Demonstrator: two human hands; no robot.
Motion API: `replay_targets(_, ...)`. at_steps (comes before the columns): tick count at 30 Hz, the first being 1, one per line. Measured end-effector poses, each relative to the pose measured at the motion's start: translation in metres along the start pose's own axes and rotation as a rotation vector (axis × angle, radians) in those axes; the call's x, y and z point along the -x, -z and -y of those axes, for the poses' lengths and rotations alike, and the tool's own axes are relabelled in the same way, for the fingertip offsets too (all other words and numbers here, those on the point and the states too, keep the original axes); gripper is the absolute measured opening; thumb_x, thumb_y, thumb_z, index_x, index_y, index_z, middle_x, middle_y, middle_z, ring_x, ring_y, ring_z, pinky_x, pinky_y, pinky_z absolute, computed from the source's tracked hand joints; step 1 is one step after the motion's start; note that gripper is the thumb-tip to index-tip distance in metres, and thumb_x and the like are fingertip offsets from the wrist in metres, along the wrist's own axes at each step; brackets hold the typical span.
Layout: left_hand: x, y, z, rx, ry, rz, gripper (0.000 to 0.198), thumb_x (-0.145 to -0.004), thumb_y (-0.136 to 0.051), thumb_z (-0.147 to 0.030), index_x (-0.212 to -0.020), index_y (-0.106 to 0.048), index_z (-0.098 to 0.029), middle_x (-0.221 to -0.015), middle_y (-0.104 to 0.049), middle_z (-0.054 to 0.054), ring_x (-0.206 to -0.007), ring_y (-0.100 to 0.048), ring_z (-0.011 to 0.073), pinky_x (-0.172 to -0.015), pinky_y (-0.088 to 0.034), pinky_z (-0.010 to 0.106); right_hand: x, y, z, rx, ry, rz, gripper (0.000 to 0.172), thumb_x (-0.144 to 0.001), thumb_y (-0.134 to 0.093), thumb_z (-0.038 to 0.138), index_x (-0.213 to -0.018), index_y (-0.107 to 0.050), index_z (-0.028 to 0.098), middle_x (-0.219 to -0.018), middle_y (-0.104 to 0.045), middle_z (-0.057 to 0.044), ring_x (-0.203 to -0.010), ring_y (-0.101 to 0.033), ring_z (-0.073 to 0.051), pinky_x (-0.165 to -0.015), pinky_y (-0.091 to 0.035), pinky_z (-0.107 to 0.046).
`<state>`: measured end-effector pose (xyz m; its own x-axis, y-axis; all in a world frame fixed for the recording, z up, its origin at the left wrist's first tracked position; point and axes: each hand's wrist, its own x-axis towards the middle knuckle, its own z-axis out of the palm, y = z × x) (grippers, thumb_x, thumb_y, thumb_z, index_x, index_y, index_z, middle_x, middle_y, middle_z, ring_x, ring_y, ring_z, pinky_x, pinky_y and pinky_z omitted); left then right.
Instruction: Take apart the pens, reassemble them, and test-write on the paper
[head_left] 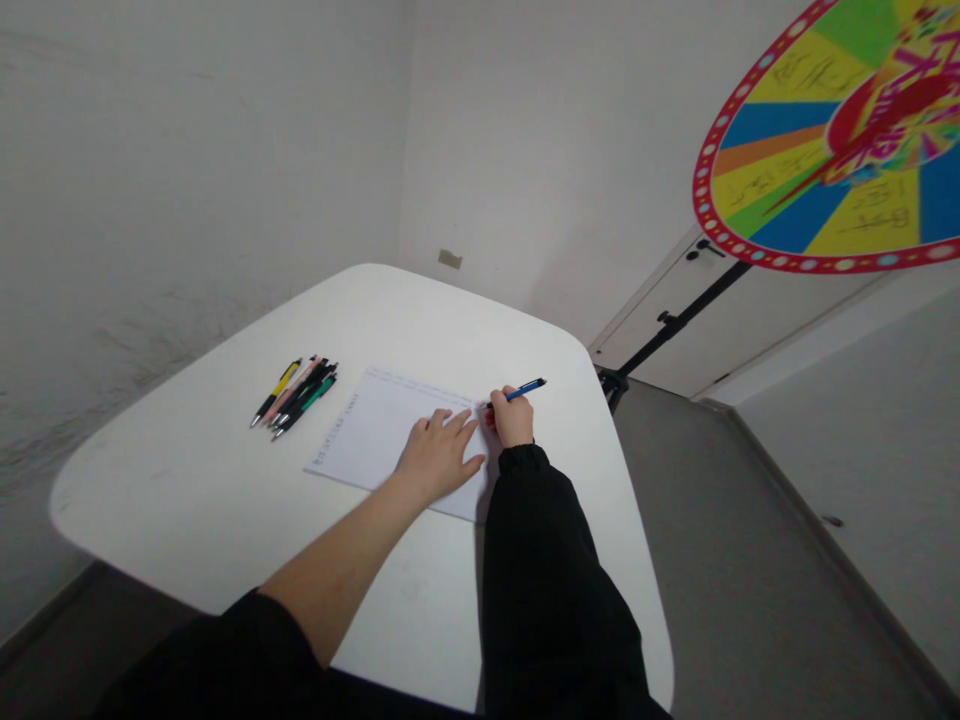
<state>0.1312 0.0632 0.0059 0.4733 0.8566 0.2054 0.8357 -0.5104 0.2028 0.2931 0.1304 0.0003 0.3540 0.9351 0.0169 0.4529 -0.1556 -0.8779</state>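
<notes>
A white sheet of paper [379, 430] with faint lines of writing lies on the white table [187, 480]. My left hand [439, 455] rests flat on the sheet, fingers stretched out. My right hand [513, 417] is closed round a blue pen [525, 390] whose tip touches the paper's far right part. A bundle of several pens [296, 395], yellow, pink, black and green, lies left of the sheet, apart from both hands.
The table's right edge [630, 500] drops to a grey floor. A colourful prize wheel [832, 140] on a black stand [675, 325] stands at the right, close to the table corner. White walls lie behind and left.
</notes>
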Motion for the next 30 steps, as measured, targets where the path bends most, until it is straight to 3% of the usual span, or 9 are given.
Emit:
replay_targets(19,0.0,-0.0015,0.0002,-0.007,-0.008,-0.02,0.055,-0.094,-0.051,-0.056,-0.143,-0.052,-0.031,-0.156,-0.048,0.0,-0.136,-0.042,0.0325,-0.102,-0.042,0.049,0.0019,0.0002,0.0022,0.032,0.018,0.021,0.019,-0.08,-0.047,0.032,-0.063,-0.047,0.025,-0.049,-0.058,0.003,-0.045,-0.058,-0.015,-0.045,-0.048,-0.023)
replay_targets(30,-0.0002,-0.0016,0.0004,-0.019,-0.004,-0.011,0.056,-0.095,-0.05,-0.055,-0.145,-0.051,-0.03,-0.157,-0.046,0.0,-0.137,-0.042,0.0319,-0.102,-0.042,0.049,0.0011,0.0008,0.0005,0.023,0.011,-0.03,0.019,-0.082,-0.046,0.03,-0.063,-0.049,0.025,-0.049,-0.058,0.003,-0.044,-0.059,-0.015,-0.044,-0.047,-0.022)
